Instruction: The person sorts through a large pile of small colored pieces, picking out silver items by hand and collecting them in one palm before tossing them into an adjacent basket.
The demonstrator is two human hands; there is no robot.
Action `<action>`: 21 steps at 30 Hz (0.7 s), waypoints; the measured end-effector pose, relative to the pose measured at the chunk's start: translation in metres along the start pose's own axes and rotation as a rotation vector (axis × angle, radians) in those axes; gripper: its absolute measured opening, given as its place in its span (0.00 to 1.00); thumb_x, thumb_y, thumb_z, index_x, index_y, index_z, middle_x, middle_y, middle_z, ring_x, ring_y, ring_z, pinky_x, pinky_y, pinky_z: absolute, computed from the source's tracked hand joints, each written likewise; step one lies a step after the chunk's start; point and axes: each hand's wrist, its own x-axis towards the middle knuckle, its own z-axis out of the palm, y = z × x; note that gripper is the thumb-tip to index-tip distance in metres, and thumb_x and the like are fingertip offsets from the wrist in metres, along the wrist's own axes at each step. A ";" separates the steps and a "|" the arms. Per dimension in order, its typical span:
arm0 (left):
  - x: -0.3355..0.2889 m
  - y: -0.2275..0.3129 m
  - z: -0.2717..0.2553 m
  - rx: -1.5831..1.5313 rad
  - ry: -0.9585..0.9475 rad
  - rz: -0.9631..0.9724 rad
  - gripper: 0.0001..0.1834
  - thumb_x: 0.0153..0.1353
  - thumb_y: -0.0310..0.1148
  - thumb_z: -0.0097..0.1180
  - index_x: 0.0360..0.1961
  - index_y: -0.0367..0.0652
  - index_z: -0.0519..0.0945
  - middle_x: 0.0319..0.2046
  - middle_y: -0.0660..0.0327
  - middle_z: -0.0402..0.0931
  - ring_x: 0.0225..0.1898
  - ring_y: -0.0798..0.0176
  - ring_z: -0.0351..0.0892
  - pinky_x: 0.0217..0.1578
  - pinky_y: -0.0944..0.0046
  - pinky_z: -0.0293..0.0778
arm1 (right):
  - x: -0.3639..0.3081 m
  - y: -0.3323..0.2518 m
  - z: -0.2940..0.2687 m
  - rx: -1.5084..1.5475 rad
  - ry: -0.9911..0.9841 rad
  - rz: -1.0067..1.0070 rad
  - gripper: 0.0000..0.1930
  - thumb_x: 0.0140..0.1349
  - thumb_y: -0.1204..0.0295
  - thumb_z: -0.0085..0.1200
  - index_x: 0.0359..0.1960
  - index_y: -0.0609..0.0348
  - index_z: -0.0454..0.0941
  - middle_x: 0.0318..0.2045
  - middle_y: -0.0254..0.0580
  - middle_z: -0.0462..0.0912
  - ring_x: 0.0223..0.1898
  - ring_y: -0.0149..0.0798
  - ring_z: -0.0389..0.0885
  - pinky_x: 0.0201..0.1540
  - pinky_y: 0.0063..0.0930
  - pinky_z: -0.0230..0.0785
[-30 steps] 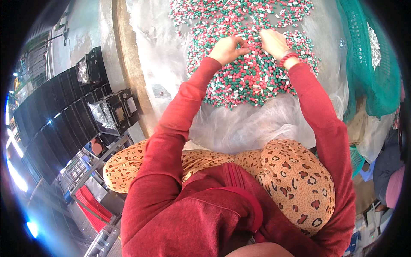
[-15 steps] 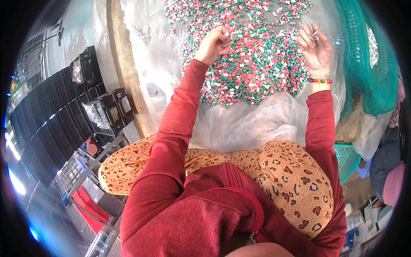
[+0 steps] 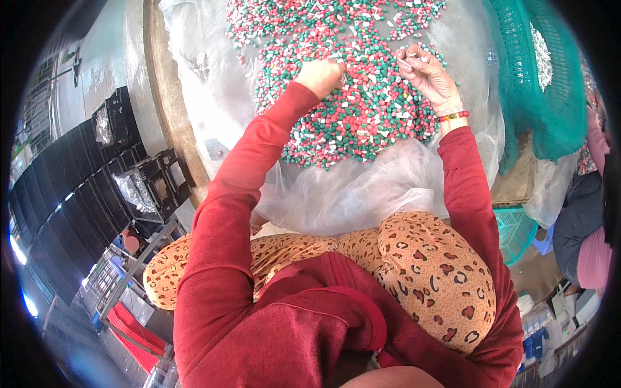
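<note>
A wide heap of small red, green and white pieces (image 3: 362,119), like beads or little caps, spreads under both hands. Over its left part, my left hand (image 3: 321,77) is closed with its back turned up. Something pale shows at its fingertips, too small to name. At the heap's right edge my right hand (image 3: 432,79), palm partly upward, curls its fingers around a few small white pieces (image 3: 405,63). A beaded bracelet (image 3: 454,116) circles the right wrist.
Crumpled clear plastic sheeting (image 3: 362,194) lies under and around the heap. Green netting (image 3: 517,97) with white slivers (image 3: 541,58) hangs at the right, above a teal basket (image 3: 514,234). Black crates (image 3: 152,184) stand at the left. Another person's leg (image 3: 572,220) shows far right.
My right hand has moved left and slightly down, in over the heap's edge. My left hand has turned its back upward and shifted a little down and left. The whole view has shifted slightly.
</note>
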 end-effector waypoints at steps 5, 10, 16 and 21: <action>-0.001 -0.001 -0.003 0.009 0.062 0.026 0.13 0.49 0.40 0.56 0.34 0.46 0.78 0.25 0.56 0.76 0.29 0.54 0.77 0.30 0.56 0.73 | -0.009 -0.007 0.004 -0.008 0.076 -0.002 0.08 0.53 0.79 0.52 0.36 0.64 0.73 0.44 0.49 0.72 0.31 0.28 0.73 0.39 0.22 0.72; -0.006 -0.014 -0.022 -0.275 0.023 -0.144 0.15 0.53 0.44 0.52 0.29 0.42 0.78 0.22 0.54 0.76 0.27 0.51 0.77 0.30 0.55 0.72 | -0.012 -0.012 0.017 -0.136 0.109 -0.044 0.11 0.55 0.78 0.49 0.40 0.66 0.70 0.46 0.53 0.70 0.39 0.36 0.76 0.43 0.26 0.72; -0.005 -0.014 -0.048 -0.103 0.105 0.006 0.14 0.55 0.40 0.50 0.25 0.38 0.75 0.18 0.51 0.73 0.24 0.48 0.74 0.29 0.53 0.70 | -0.001 0.004 0.009 0.285 0.045 -0.035 0.16 0.60 0.71 0.44 0.45 0.73 0.65 0.44 0.56 0.71 0.43 0.45 0.74 0.49 0.34 0.69; 0.012 0.046 -0.113 -0.079 0.232 0.375 0.07 0.49 0.31 0.52 0.24 0.37 0.74 0.27 0.52 0.73 0.33 0.50 0.75 0.33 0.56 0.71 | 0.005 0.044 0.015 0.618 0.250 0.160 0.19 0.64 0.65 0.38 0.46 0.74 0.63 0.43 0.56 0.71 0.45 0.51 0.73 0.52 0.43 0.67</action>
